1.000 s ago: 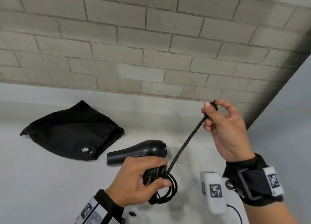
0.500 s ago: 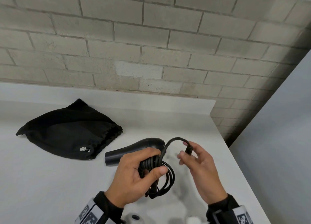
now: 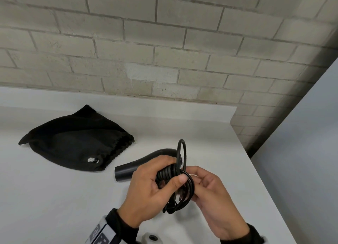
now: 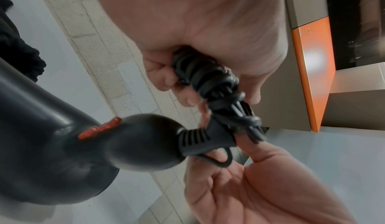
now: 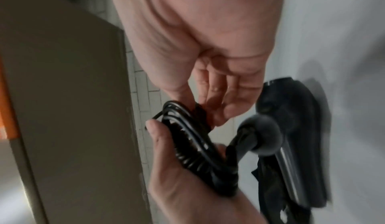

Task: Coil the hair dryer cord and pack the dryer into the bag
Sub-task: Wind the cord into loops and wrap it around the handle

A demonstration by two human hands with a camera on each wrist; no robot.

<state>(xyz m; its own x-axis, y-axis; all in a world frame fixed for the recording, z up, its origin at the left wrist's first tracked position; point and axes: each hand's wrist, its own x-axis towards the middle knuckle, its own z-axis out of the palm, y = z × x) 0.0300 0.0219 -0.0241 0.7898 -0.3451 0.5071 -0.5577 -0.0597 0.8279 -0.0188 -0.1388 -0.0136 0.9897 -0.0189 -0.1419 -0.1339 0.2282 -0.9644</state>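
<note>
The black hair dryer (image 3: 135,166) lies on the white counter (image 3: 54,198), nozzle pointing left. Its black cord (image 3: 184,188) is gathered into a tight bundle with loops hanging below. My left hand (image 3: 175,178) grips that bundle, thumb across the top. My right hand (image 3: 196,181) is right against it, fingers curled round the loops; one loop stands up above both hands. In the left wrist view the cord (image 4: 208,76) leaves the dryer's handle end (image 4: 145,138) close to my fingers. The black drawstring bag (image 3: 73,143) lies flat left of the dryer, mouth toward it.
A grey brick wall (image 3: 164,51) backs the counter. The counter's right edge (image 3: 256,170) drops off beside a grey wall. A white device (image 3: 151,239) sits at the near edge under my wrists. An orange panel (image 4: 312,79) shows in the left wrist view.
My right hand came down from holding the cord stretched up to the right and now meets my left hand at the bundle. The straight length of cord has become a loop.
</note>
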